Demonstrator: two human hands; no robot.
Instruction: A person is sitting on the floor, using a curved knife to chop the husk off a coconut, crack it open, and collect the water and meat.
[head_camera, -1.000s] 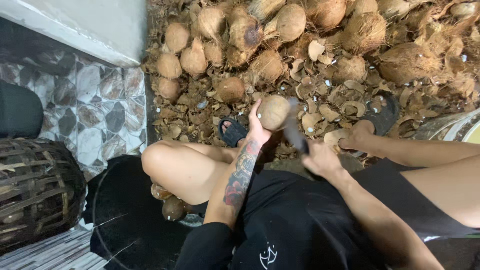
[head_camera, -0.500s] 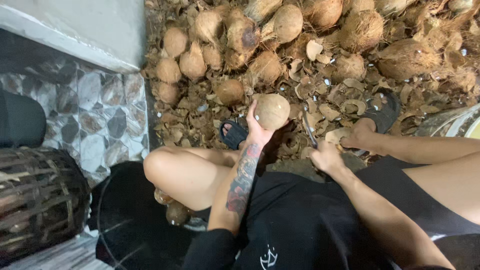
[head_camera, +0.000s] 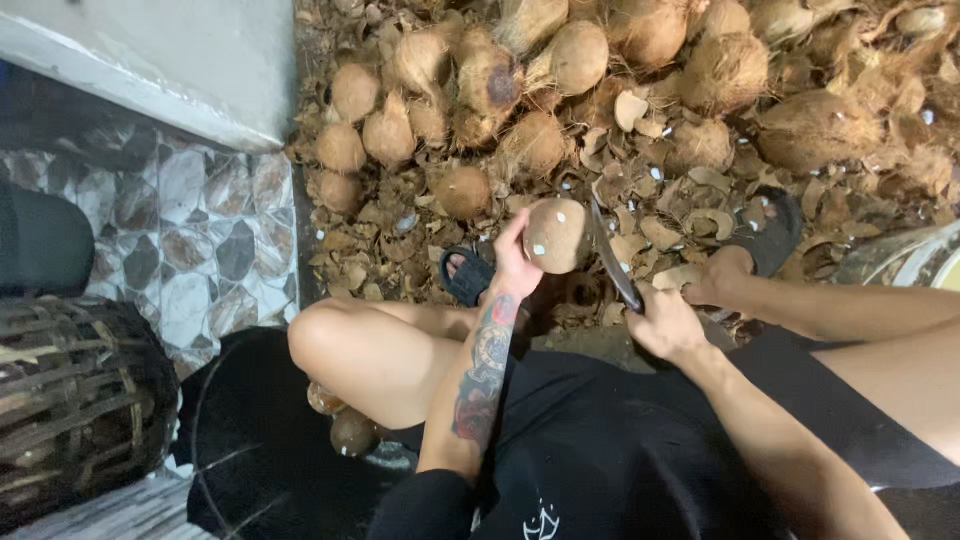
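Observation:
My left hand (head_camera: 515, 265) grips a round brown coconut (head_camera: 557, 236) from its left side, holding it up over the ground between my knees. White chipped spots show on its shell. My right hand (head_camera: 664, 322) is closed on the handle of a dark knife (head_camera: 612, 262), whose blade lies against the coconut's right side. Both forearms reach forward from my black shirt.
A heap of husked coconuts (head_camera: 560, 60) and shell chips (head_camera: 660, 215) covers the ground ahead. My feet in dark sandals (head_camera: 772, 232) rest among the chips. A woven basket (head_camera: 70, 400) stands at the left on patterned tiles (head_camera: 210, 240); a black tub (head_camera: 250, 430) sits by my left knee.
The knife blade has swung from beside the coconut to rest against its right side. The coconut has turned slightly in my left hand and shows fresh white chips.

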